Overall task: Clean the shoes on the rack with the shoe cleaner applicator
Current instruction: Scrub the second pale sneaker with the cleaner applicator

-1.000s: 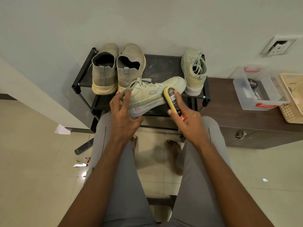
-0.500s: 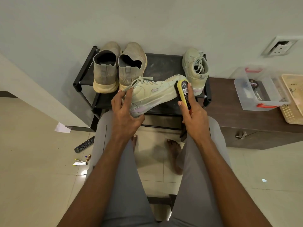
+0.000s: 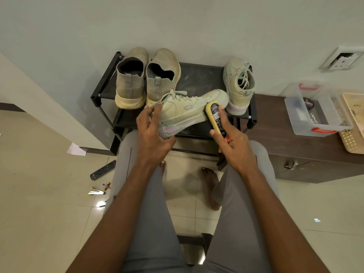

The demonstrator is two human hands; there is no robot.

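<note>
In the head view, the person sits facing a low black metal-framed shoe rack (image 3: 199,75) set against the wall, and the step in hand looks like the wiping of one shoe. The left hand (image 3: 152,133) grips a pale green lace-up sneaker with lilac patches (image 3: 185,111) at its heel end, fingers curled over the collar and thumb under the sole, so the shoe lies on its side above the front edge of the rack with its toe pointing right. The right hand (image 3: 234,148) has its grip closed round a yellow-edged shoe cleaner applicator with a black label (image 3: 214,119), thumb and forefinger along its sides, and the applicator's far end touches the sneaker's side near the toe. Still on the rack stand a pair of grey-beige knit slip-on shoes with cream soles (image 3: 145,81) at the left and the matching pale green sneaker (image 3: 239,85) at the right, upright with its heel toward the camera. To the right, a dark brown wooden table (image 3: 275,138) carries a clear plastic box with red latches (image 3: 317,111) and a cream basket (image 3: 354,123). A black remote control (image 3: 103,170) lies on the tiled floor at the left. Judging from this, the next move calls for firm strokes along the sneaker's side and sole edge, with the left hand turning the shoe to present uncleaned faces; three shoes appear to remain.
</note>
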